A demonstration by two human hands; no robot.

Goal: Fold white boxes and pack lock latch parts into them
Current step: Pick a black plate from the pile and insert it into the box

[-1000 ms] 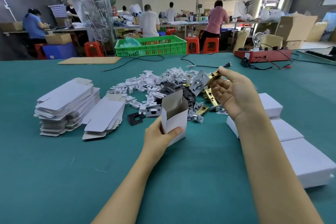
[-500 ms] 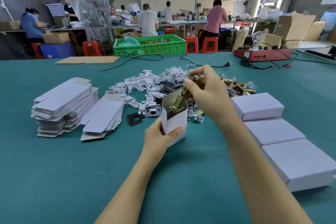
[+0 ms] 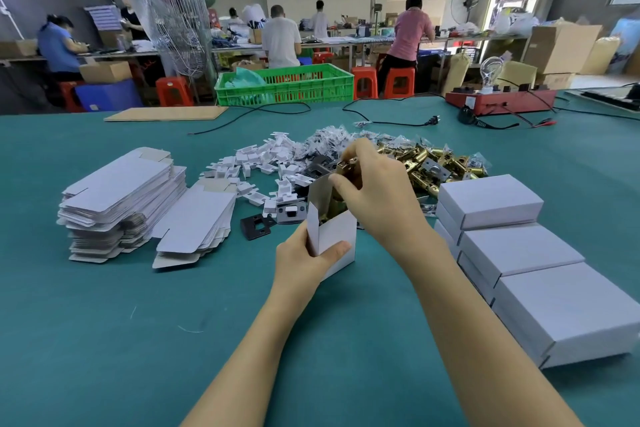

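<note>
The latch [image 3: 341, 184] is largely hidden, its lower end inside the box [image 3: 334, 232] and its top behind the right hand [image 3: 375, 191]. At 4 o'clock, the nearest closed box [image 3: 568, 315] runs off the frame edge. Small bagged parts [image 3: 332, 139] at 12 o'clock are too small to tell.

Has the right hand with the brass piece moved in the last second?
Yes. The right hand has swung left from above the parts pile and down to the open white box, pushing the brass latch in.
</note>
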